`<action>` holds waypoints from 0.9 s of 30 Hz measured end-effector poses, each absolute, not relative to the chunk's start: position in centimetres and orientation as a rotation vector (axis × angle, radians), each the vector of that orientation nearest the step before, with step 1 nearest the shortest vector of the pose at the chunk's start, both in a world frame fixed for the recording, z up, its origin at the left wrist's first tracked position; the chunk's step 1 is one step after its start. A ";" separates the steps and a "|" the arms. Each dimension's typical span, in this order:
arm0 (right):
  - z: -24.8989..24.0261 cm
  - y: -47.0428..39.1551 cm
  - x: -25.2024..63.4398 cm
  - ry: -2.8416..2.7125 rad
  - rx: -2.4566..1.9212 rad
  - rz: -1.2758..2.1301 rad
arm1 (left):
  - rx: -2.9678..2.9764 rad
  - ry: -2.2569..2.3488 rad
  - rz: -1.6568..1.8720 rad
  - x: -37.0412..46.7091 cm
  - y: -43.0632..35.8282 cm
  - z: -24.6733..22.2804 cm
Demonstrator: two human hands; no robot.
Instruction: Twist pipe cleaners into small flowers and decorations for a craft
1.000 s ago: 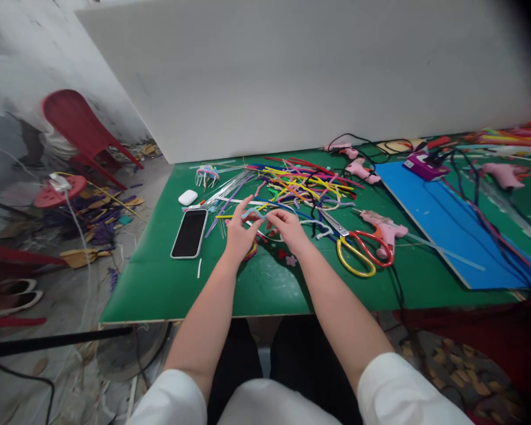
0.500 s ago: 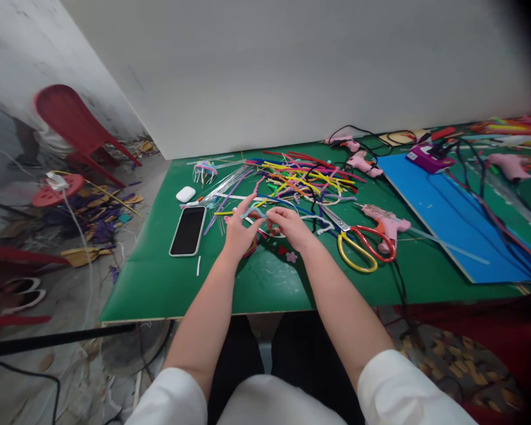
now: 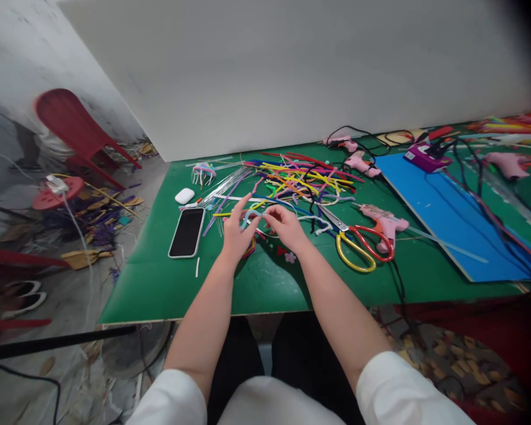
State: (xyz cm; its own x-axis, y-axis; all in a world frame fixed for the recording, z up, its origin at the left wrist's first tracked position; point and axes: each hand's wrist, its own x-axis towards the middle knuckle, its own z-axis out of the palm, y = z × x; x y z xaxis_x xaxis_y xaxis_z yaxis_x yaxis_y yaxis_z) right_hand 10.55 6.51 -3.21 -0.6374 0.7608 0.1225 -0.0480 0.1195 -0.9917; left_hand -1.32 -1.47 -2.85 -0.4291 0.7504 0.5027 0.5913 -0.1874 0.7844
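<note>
Both hands meet over the green tabletop [image 3: 159, 283], pinching one light blue pipe cleaner [image 3: 251, 215] between them; the left hand [image 3: 236, 231] has its grip closed on the near end with thumb and forefinger, the other fingers fanned up; the right hand [image 3: 285, 226] has its grip closed on the other end, fingertips curled in. The pipe cleaner arches between the two grips, just above the tabletop, with the loose heap of coloured pipe cleaners [image 3: 301, 177] at twelve o'clock of the hands. A black phone [image 3: 187, 232] lies at nine o'clock, a white earbud case [image 3: 184, 195] beyond it; the red-and-yellow scissors [image 3: 356, 245] and a pink glue gun [image 3: 383, 221] lie at three o'clock.

To bend it well, I judge the pinches should sit close either side of the curve, so the wire folds where wanted and not along its length; turning the wrists slowly would keep the fuzz even; holding it clear of the heap avoids snagging stray strands.
</note>
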 end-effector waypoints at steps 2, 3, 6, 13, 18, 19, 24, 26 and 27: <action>-3.2 6.5 10.6 -1.867 -0.692 1.409 | 1.577 1.898 1.679 -1.3 -1.4 -2.9; -3.3 6.5 10.6 -1.930 -0.685 1.301 | 1.565 1.898 1.678 -1.3 -1.4 -3.0; -3.5 6.3 10.6 -2.096 -0.666 0.990 | 1.502 1.908 1.688 -1.3 -1.1 -3.1; -3.6 6.1 10.3 -1.978 -0.707 1.046 | 1.346 1.812 1.787 -1.5 -0.8 -3.4; -3.6 6.4 10.3 -1.811 -0.727 1.277 | 1.343 1.862 1.772 -1.2 -0.9 -3.0; -3.6 6.5 10.3 -1.806 -0.727 1.290 | 1.341 1.872 1.766 -1.2 -1.0 -3.0; -3.8 6.3 10.3 -1.879 -0.683 1.278 | 1.295 1.819 1.768 -1.3 -0.8 -3.2; -3.8 6.2 10.3 -1.915 -0.654 1.258 | 1.292 1.794 1.776 -1.5 -0.8 -3.5; -3.8 6.1 10.3 -1.929 -0.640 1.253 | 1.296 1.783 1.780 -1.6 -0.7 -3.5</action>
State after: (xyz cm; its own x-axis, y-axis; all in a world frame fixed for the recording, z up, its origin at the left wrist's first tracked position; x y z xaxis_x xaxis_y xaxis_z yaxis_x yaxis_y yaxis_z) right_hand 10.27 6.12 -3.77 -0.6048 0.7336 0.3100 0.0147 0.3995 -0.9166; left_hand -1.59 -0.70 -3.54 -0.5442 0.7529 0.3701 0.3714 -0.1794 0.9110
